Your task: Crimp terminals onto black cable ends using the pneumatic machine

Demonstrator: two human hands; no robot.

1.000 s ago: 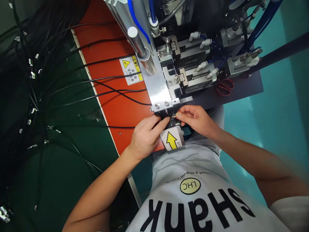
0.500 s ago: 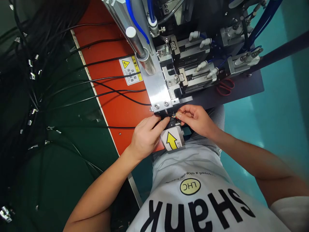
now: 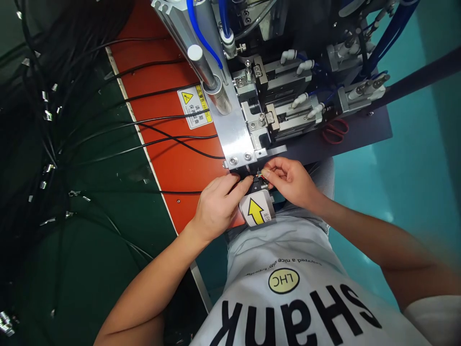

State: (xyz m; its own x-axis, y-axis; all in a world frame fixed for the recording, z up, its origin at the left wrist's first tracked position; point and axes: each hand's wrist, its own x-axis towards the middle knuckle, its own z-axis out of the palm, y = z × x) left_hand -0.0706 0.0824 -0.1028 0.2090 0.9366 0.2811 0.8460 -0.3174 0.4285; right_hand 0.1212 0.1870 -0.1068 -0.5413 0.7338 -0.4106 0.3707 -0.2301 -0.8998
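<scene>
A black cable (image 3: 180, 192) runs from the left under my left hand (image 3: 218, 204), whose thumb and fingers are closed on it near its end, at the front of the machine (image 3: 236, 139). Thin coloured wires (image 3: 260, 176) fan out from that end. The thumb and index finger of my right hand (image 3: 291, 180) pinch the wires from the right side. Just below the fingertips sits a plate with a yellow arrow (image 3: 256, 209). My fingers partly hide the wire tips and the slot under the metal block.
More black cables (image 3: 162, 117) lie across the orange machine base (image 3: 169, 163) and the green mat (image 3: 108, 269). Red-handled scissors (image 3: 334, 130) rest on the dark plate at right. A vertical metal post (image 3: 207, 72) and blue air hoses (image 3: 203, 36) rise above the work.
Both hands keep nearly the same place and grip. The right fingers have shifted very slightly at the wires, and the whole view has moved a few pixels.
</scene>
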